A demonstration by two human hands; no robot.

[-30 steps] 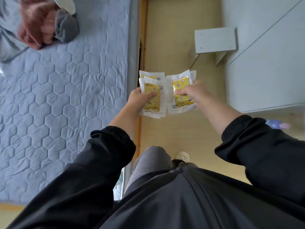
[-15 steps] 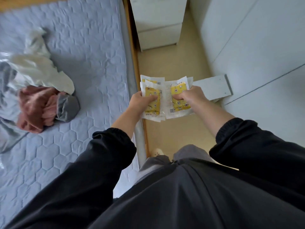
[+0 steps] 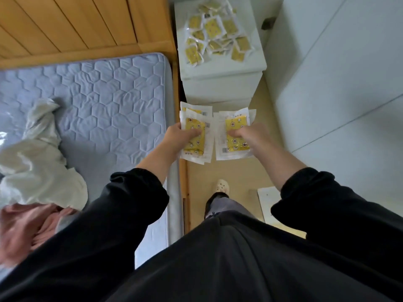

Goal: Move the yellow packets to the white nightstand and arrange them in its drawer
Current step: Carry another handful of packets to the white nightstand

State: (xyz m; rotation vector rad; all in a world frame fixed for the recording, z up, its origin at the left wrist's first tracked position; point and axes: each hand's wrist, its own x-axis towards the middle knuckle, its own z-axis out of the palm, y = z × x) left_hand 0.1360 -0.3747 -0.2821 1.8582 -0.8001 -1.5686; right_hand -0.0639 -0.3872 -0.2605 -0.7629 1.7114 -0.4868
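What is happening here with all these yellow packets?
A person stands beside the bed, facing the white nightstand. The left hand grips a stack of yellow packets and the right hand grips a second stack, side by side in the air. A heap of packets already lies on the nightstand's top. No drawer looks open, so arranging inside has not begun.

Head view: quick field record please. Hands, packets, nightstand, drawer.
left hand: grips a stack of yellow packets
right hand: grips a second stack
white nightstand: ahead, beside the bed
nightstand top: loose pile of yellow packets
drawer: fronts look closed, none pulled out
task state: held packets not yet set down
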